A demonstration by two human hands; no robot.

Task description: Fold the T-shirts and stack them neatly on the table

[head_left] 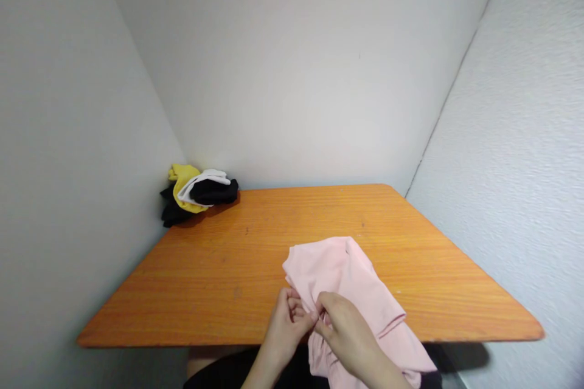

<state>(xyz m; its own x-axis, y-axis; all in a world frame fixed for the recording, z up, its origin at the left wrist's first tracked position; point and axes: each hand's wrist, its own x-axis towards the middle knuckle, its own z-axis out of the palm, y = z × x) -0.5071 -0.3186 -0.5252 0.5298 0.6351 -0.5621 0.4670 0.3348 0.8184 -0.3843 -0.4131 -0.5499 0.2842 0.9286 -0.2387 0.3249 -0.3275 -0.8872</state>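
Observation:
A pink piece of clothing (360,279) lies bunched over the front edge of the table, part of it hanging down toward my lap. My left hand (287,322) pinches its left edge between thumb and fingers. Close beside it, my right hand (344,328) is closed on the same fabric, with the fingertips of both hands almost meeting. Folds hide what exactly lies between the fingers. The kind of garment cannot be made out.
The wooden table (219,279) has rounded corners and stands against pale walls at the back and sides. In its far left corner sits a heap of yellow, white and black clothes (198,191).

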